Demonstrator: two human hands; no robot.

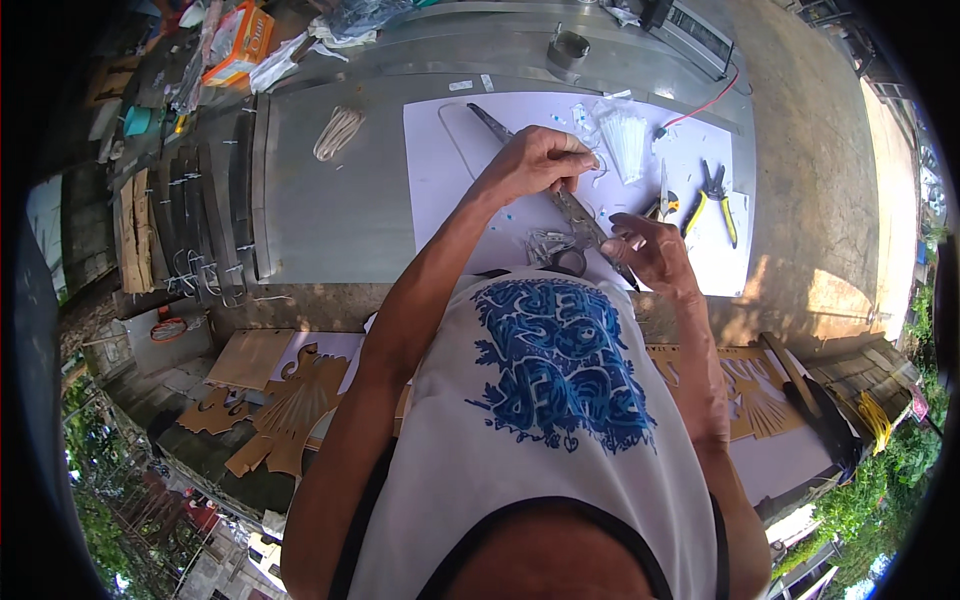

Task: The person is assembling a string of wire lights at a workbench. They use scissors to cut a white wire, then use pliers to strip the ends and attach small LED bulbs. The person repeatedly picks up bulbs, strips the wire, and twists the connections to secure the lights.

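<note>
A long, narrow dark bar (578, 214) lies slantwise on a white sheet (440, 200), its far end showing past my left wrist. My left hand (540, 162) is above it, thumb and fingers pinched together at a thin pale strand (602, 172) that curves away from the fingertips. Lower down, my right hand (655, 252) is beside the bar's near part, fingers bent and apart; whether they touch the bar is unclear. Close to my shirt, a clear plastic packet (548, 243) and a round grey roll (570, 262) sit against the bar.
White cable ties (625, 140) fan out beyond my hands. Yellow-black pliers (712, 203) and another yellow-handled tool (664, 205) lie to the right. A coiled cord (340, 133) rests on the grey table (300, 220). Farther off are a metal cup (568, 52) and a box-like device (690, 38) with a red lead.
</note>
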